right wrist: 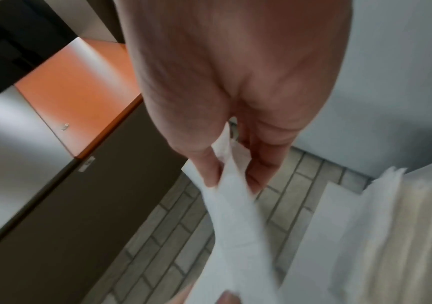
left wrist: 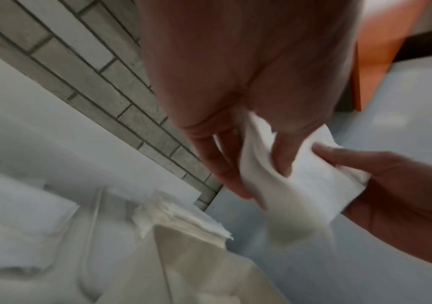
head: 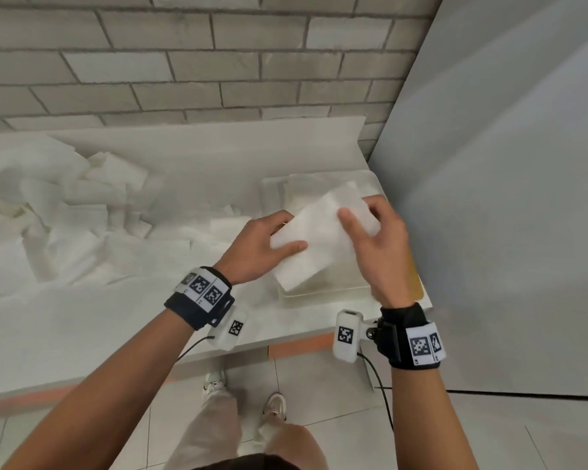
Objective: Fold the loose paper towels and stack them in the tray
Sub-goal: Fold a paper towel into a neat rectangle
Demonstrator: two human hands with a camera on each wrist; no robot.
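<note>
A folded white paper towel (head: pixel 319 235) hangs in the air over the white tray (head: pixel 326 293) at the table's right end. My left hand (head: pixel 269 245) pinches its left end, thumb on top and fingers underneath. My right hand (head: pixel 370 239) pinches its right end the same way. The left wrist view shows the towel (left wrist: pixel 298 185) between my left fingers (left wrist: pixel 219 168), with the right hand (left wrist: pixel 391 185) on its far edge. In the right wrist view the towel (right wrist: pixel 235 226) runs down from my right fingers (right wrist: pixel 209 164). A stack of folded towels (head: pixel 306 195) lies in the tray.
A heap of loose paper towels (head: pixel 58 212) covers the left and middle of the white table (head: pixel 82 327). A brick wall (head: pixel 201 62) stands behind, and a grey panel (head: pixel 506 198) closes off the right side. The table's front edge lies just below my wrists.
</note>
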